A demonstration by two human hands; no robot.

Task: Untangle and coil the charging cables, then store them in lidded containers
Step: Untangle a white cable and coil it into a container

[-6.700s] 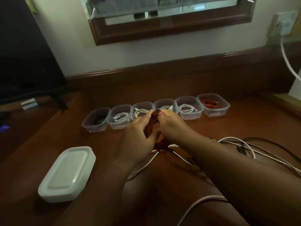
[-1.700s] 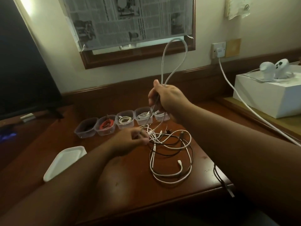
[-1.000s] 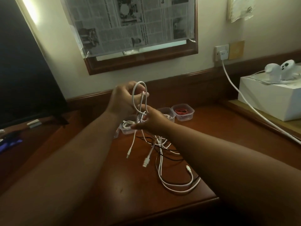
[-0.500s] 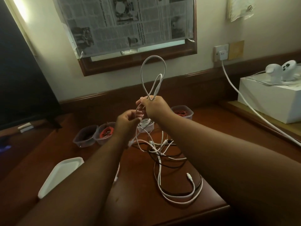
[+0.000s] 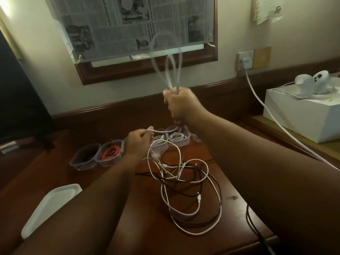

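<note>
My right hand [image 5: 181, 105] is raised above the desk and grips loops of a white cable [image 5: 170, 70] that stand up blurred out of the fist. Lower and to the left, my left hand [image 5: 138, 142] pinches the same cable's lower run. A tangle of white and black cables [image 5: 185, 183] lies on the wooden desk [image 5: 95, 183] below both hands. Behind it stands a row of clear containers: one with something dark in it [image 5: 85, 159], one with a red coil [image 5: 110, 153], two with white coils [image 5: 179, 138], partly hidden by my hands.
A stack of white lids [image 5: 50, 205] lies at the front left. A white box [image 5: 303, 115] with two white round gadgets sits at the right. A white cord [image 5: 266, 111] runs from the wall socket [image 5: 245, 60] down past my right arm. A dark screen stands at left.
My right hand has lifted higher with the white cable loops. My left hand has dropped away from it and drawn the cable's lower run out to the left.
</note>
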